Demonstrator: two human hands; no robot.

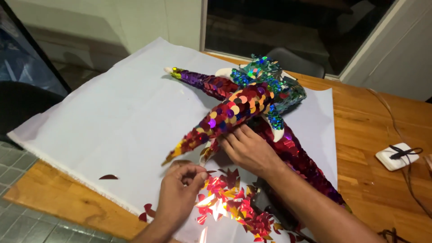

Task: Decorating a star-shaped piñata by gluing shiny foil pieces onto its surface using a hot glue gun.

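- Sequin-covered figure lies centre frame on a white sheet, which is spread over the wooden tabletop.
- Figure has long tapering limbs: one purple limb runs to the upper left, one multicolour limb (orange, purple, red, gold scales) points to the lower left, and one dark red limb runs to the lower right. A green-blue sequin cluster sits at the top centre.
- Right hand rests flat just under the multicolour limb, fingers slightly spread and touching the limb's underside near its middle.
- Left hand is lower centre, fingers curled together, with thumb and forefinger pinching something small at the tips. Likely a single sequin, but too small to confirm.
- Pile of loose sequins, red and gold and glinting, lies on the sheet just right of the left hand and below the right hand.
- A few stray dark red sequins sit on the sheet at lower left, well apart from the pile.
- Dark object under the right forearm, beside the pile; cannot tell what it is.
- White adapter block with a black cable sits on the bare tabletop at right, well apart from the figure.
- Grey chair back is behind the tabletop, upper centre.
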